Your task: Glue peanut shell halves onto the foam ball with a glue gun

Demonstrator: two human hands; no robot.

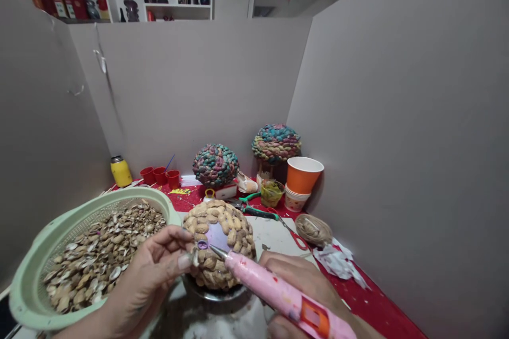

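So, your left hand (pixel 163 262) pinches a small piece (pixel 195 257), likely shell; your right hand (pixel 306 280) grips the pink glue gun (pixel 266 282), tip (pixel 218 251) at the purple patch (pixel 217 234). Ball (pixel 242 233) in metal bowl (pixel 214 295): visible side mostly covered, that patch left bare.

pink glue gun (pixel 278 291), nozzle (pixel 219 252) at the shell-clad ball (pixel 235 235) (lilac patch (pixel 217 234) bare)

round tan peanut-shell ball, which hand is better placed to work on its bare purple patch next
The right hand, probably: it holds the pink pen-shaped tool, whose metal tip appears right at the patch. The left hand is at the ball's left side, apparently pinching a small pale piece.
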